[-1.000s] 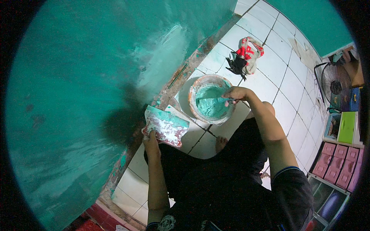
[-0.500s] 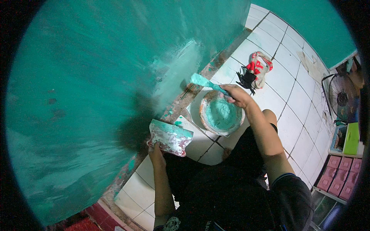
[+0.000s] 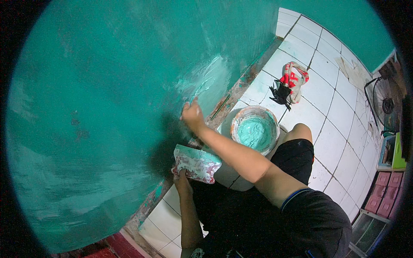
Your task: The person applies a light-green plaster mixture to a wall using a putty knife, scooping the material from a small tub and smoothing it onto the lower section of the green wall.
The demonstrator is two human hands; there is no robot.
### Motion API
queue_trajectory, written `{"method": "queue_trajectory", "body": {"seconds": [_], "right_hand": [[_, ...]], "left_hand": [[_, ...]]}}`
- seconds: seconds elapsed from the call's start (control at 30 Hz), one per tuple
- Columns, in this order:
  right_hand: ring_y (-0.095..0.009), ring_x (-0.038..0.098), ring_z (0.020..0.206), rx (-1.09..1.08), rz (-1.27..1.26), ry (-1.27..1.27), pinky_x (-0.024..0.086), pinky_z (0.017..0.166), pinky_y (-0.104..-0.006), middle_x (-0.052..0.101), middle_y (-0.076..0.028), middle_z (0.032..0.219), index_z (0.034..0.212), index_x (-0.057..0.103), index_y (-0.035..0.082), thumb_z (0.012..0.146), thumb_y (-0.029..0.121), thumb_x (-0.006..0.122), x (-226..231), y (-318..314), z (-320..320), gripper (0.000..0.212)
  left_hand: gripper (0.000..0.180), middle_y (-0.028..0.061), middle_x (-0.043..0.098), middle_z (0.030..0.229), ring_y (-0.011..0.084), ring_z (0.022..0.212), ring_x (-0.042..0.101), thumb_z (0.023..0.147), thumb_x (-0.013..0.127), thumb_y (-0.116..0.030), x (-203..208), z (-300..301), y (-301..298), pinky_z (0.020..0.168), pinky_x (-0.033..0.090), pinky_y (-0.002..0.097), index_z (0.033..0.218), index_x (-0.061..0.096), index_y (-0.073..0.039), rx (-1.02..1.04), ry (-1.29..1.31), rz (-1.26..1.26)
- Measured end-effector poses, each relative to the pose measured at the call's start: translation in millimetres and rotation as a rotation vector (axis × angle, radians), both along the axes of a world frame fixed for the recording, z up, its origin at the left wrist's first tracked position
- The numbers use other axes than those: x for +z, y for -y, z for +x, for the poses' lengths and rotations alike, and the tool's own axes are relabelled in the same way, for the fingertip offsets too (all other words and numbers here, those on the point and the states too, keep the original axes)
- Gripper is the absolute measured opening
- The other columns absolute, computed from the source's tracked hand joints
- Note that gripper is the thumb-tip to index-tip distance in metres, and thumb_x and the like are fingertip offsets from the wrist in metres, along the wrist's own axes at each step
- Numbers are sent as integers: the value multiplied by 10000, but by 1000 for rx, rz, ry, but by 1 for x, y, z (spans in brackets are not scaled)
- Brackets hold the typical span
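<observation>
My right hand [image 3: 193, 117] is up against the green wall [image 3: 107, 86], just below a pale patch of fresh putty [image 3: 206, 81] with wet streaks. Its fingers are closed on the putty knife, which the hand hides from this angle. Lower down, my left hand [image 3: 183, 178] grips the stained edge of a wide putty spreader [image 3: 197, 164], its face smeared with pale green and white. Beside my right forearm, a round bucket [image 3: 232, 126] holds soft mint-green putty [image 3: 254, 132].
White floor tiles [image 3: 318, 90] run along the wall's rough bottom edge. A white-and-red plastic bag [image 3: 297, 81] lies beyond the bucket, with a crumpled black one [image 3: 281, 92] against it. A fan [image 3: 387, 103] and pink drawers [image 3: 387, 193] stand at the right. My bent knee [image 3: 300, 132] is beside the bucket.
My right hand has swung left from above the bucket to the wall, taking the putty knife out of sight. Fresh streaks now show on the pale patch. My left hand still holds the spreader.
</observation>
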State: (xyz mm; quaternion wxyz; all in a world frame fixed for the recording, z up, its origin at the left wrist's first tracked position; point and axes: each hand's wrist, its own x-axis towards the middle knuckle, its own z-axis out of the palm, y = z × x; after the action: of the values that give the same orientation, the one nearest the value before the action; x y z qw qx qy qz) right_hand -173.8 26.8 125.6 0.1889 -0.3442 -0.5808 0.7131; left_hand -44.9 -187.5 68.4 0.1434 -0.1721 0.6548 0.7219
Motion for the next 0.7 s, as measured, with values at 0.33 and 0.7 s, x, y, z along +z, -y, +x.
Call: {"method": "queue_trajectory", "body": {"seconds": [0.33, 0.7], "right_hand": [[-493, 541, 914, -56, 276, 195, 447, 795, -500, 559, -361, 977, 1129, 455, -166, 886, 183, 398, -44, -51, 29, 429], [-471, 566, 891, -42, 509, -46, 447, 798, -489, 561, -359, 936, 1166, 410, -144, 852, 162, 470, -12, 36, 44, 442]], "left_hand": [[396, 118, 565, 1131, 251, 1008, 555, 818, 537, -104, -6, 1, 0, 880, 450, 363, 1196, 501, 6, -55, -41, 26], [436, 103, 566, 1118, 221, 974, 550, 815, 552, -127, 11, 7, -12, 835, 457, 347, 1229, 484, -10, -41, 77, -91]]}}
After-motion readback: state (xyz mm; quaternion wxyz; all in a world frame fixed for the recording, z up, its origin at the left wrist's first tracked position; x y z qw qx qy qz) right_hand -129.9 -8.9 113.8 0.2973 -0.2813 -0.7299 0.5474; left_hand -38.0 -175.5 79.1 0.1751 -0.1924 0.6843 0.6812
